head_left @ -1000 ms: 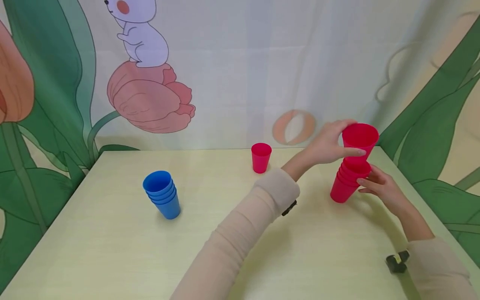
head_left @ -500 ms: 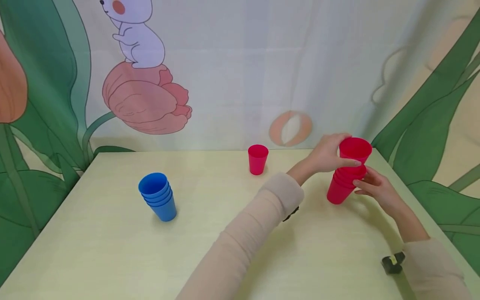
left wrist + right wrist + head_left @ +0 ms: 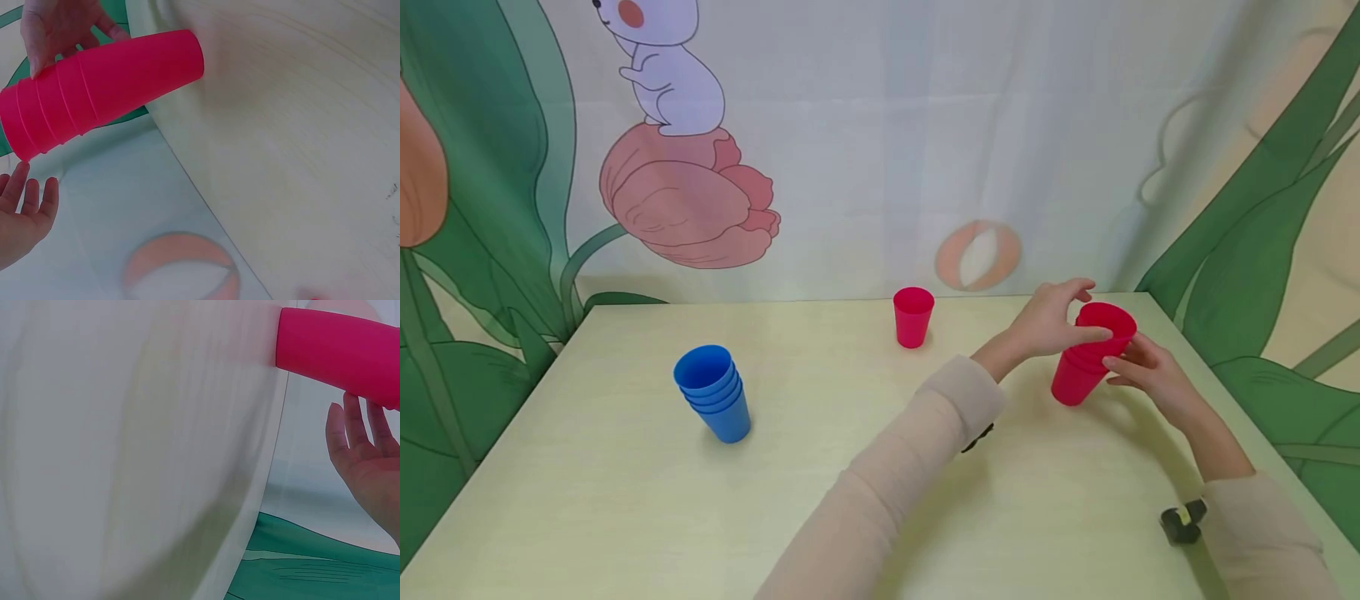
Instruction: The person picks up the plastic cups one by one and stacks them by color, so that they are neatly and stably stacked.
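A stack of nested red cups (image 3: 1077, 377) stands on the table's right side, leaning a little to the right. My right hand (image 3: 1159, 382) holds it from the right, thumb at the front and fingers behind. At the upper left of the stack, my left hand (image 3: 1049, 322) has its fingers spread, with the thumb by the top rim. In the left wrist view, a left fingertip is at the rim of the stack (image 3: 125, 78). The right wrist view shows fingertips (image 3: 351, 403) against the stack's side.
A single red cup (image 3: 913, 318) stands at the table's back middle. On the left is a stack of nested blue cups (image 3: 722, 400). Behind the table (image 3: 625, 500) hangs a printed curtain (image 3: 820, 150).
My left hand has lowered the upper red cup into the stack, and its fingers have come away from the cup. The right hand stays at the stack. The view has shifted slightly.
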`<state>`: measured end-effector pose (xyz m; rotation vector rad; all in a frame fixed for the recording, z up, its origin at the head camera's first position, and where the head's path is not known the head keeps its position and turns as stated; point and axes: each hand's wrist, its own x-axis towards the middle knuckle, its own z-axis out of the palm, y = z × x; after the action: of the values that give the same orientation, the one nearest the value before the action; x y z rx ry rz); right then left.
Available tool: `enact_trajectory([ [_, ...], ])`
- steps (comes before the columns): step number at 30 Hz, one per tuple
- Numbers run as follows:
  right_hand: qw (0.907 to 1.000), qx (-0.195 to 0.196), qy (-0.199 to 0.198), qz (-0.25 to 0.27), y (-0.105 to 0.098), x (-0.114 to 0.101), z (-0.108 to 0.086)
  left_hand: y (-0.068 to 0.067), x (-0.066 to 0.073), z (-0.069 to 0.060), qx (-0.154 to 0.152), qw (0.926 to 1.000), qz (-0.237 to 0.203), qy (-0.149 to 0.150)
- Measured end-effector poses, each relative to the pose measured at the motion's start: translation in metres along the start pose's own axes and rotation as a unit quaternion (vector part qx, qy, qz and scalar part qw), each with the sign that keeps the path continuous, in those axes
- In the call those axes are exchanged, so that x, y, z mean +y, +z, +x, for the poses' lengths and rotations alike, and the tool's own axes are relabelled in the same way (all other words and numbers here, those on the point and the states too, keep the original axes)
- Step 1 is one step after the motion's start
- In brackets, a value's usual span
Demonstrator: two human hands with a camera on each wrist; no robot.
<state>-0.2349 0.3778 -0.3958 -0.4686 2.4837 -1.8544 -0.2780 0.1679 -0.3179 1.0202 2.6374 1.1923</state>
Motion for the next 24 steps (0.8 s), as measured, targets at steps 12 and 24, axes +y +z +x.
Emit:
enact_trajectory([
  [12, 0.9997, 0.014, 0.017, -0.014, 0.002, 0.000, 0.000, -0.006, -0.016, -0.013, 0.014, 0.9997, -0.012, 0.018],
  [24, 0.9997, 0.010, 0.020, -0.002, 0.001, 0.002, 0.002, -0.016, -0.027, -0.045, 0.033, 0.9947, -0.001, 0.097],
])
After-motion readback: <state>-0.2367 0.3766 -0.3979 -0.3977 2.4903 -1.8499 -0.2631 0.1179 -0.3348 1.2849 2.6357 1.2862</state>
